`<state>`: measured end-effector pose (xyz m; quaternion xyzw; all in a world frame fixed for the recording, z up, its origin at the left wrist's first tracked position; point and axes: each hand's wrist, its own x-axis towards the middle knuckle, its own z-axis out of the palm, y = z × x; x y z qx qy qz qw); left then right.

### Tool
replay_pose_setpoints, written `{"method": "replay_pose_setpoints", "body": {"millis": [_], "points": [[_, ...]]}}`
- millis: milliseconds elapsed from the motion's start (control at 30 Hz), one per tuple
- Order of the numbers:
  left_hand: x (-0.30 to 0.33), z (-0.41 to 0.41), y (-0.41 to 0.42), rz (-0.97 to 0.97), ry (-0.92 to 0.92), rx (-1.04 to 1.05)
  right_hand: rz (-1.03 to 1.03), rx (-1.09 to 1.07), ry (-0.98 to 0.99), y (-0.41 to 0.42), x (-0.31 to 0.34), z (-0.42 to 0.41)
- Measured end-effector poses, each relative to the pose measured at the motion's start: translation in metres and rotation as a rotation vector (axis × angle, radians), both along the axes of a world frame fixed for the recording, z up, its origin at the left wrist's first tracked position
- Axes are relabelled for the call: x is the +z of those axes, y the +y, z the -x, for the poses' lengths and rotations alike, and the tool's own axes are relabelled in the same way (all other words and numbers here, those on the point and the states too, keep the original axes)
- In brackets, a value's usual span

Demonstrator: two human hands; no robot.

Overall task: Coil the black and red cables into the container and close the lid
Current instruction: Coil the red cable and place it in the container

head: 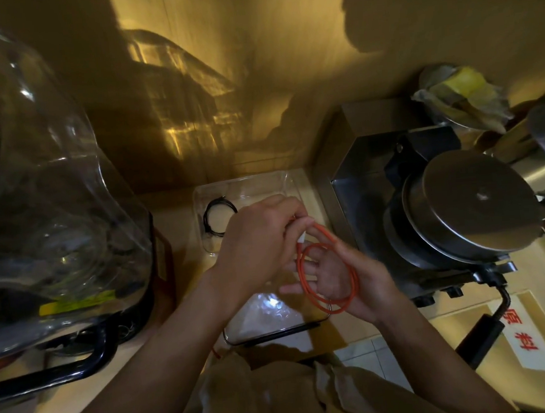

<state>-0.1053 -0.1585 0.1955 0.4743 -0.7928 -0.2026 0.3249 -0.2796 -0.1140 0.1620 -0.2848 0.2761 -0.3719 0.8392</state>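
A clear plastic container (284, 181) lies open on the counter, straight ahead of me. The black cable (219, 217) rests coiled inside it at the far left. Above the container I hold the red cable (327, 277) in loops. My right hand (348, 275) has its fingers spread inside the loops, palm up. My left hand (260, 236) pinches the cable's white-tipped end just above those loops. The container's clear lid (267, 317) lies flat toward me, partly under my hands.
A large clear-domed machine (45, 198) on a black frame fills the left side. On the right stands a steel appliance (454, 211) with a round metal plate and a black handle. A white label with red characters (525, 333) lies at the right front.
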Motion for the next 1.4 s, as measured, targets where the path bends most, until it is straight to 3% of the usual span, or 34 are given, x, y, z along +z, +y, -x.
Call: {"method": "replay_pose_setpoints", "body": {"millis": [200,567,933,1400], "points": [[-0.002,0.0,-0.001,-0.034,-0.001,0.036,0.049,-0.051,-0.036,0.003,-0.001,0.001],[-0.037,-0.021,0.002,-0.185,0.076,0.105,-0.088,-0.265,-0.077,-0.003,-0.002,0.005],[-0.095,-0.049,0.044,-0.489,0.306,0.114,-0.099,-0.574,-0.068,-0.013,0.006,0.024],[-0.098,-0.079,0.07,-0.361,0.292,0.277,-0.151,-0.728,0.025,-0.021,0.009,0.034]]}}
